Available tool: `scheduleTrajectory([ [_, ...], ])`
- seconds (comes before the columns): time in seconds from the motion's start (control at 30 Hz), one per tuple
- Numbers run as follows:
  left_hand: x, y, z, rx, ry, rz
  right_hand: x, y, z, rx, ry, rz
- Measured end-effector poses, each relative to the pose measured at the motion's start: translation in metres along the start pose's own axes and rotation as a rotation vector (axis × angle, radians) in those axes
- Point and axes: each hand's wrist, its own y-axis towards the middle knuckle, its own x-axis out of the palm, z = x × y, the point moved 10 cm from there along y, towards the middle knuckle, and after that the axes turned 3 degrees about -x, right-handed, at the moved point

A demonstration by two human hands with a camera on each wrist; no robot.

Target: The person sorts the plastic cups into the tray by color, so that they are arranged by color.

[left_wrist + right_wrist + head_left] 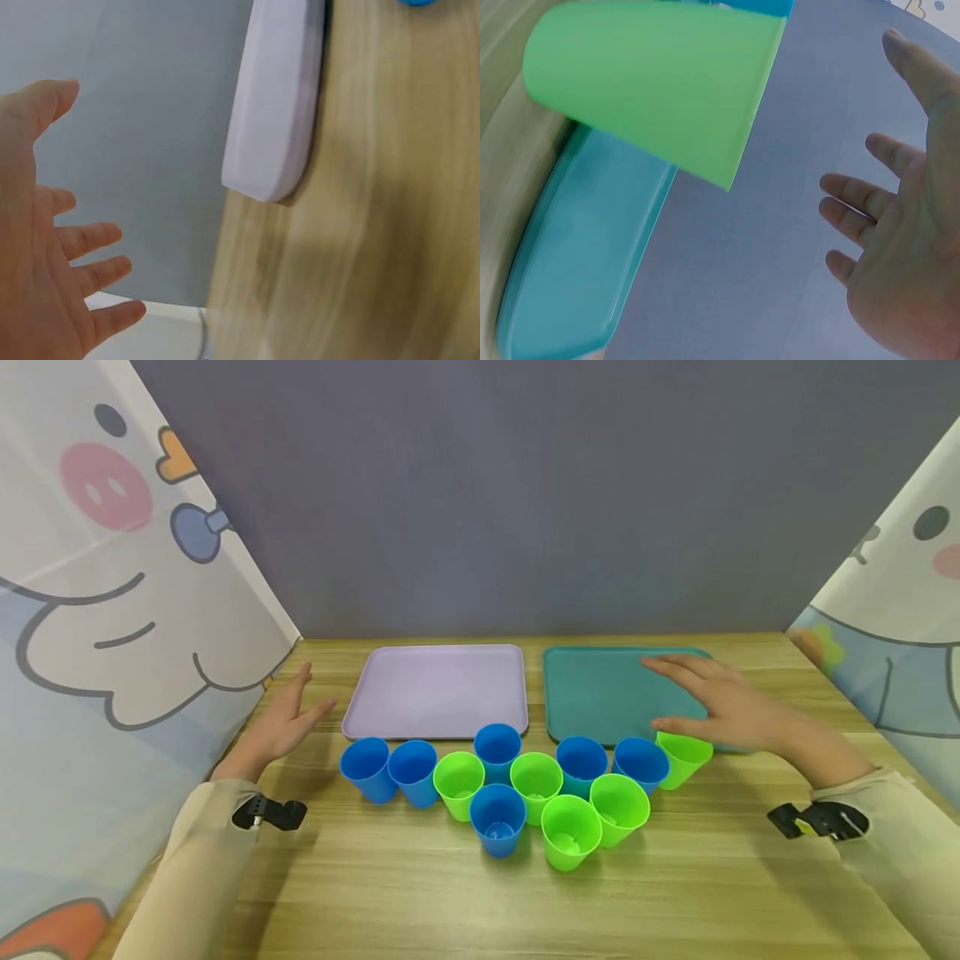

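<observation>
My left hand (279, 727) is held out left of the lilac tray (442, 689), its fingers spread and holding nothing. In the left wrist view the left hand (45, 247) shows an empty palm beside the tray's corner. Over the teal tray (600, 693) hovers my right hand (720, 702), empty, with thumb and fingers apart. The rightmost green cup (684, 760) stands just below that hand and is partly covered by it. Several blue cups (498, 818) and green cups (570, 831) stand upright, mouths up, in a loose cluster in front of the trays.
The wooden table (420, 902) carries everything. A grey panel (525, 502) rises behind the trays. Cartoon-printed side walls stand at the left (135, 610) and right (907, 610). Dark straps with small devices circle both wrists.
</observation>
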Motion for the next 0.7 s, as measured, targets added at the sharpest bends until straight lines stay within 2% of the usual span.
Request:
scheduleTrajectory([
  [0.2, 0.007, 0.002, -0.014, -0.005, -0.146, 0.03, 0.007, 0.003, -0.01, 0.017, 0.094, -0.054],
  [0.37, 0.014, 0.006, -0.025, -0.009, -0.245, 0.042, 0.011, 0.006, -0.022, -0.06, 0.139, -0.076],
  [0.57, 0.027, 0.006, -0.04, -0.047, -0.376, 0.018, 0.021, 0.005, -0.034, -0.183, 0.175, -0.092],
  [0.7, 0.036, 0.008, -0.048, -0.05, -0.477, 0.019, 0.027, 0.003, -0.037, -0.203, 0.223, -0.12],
])
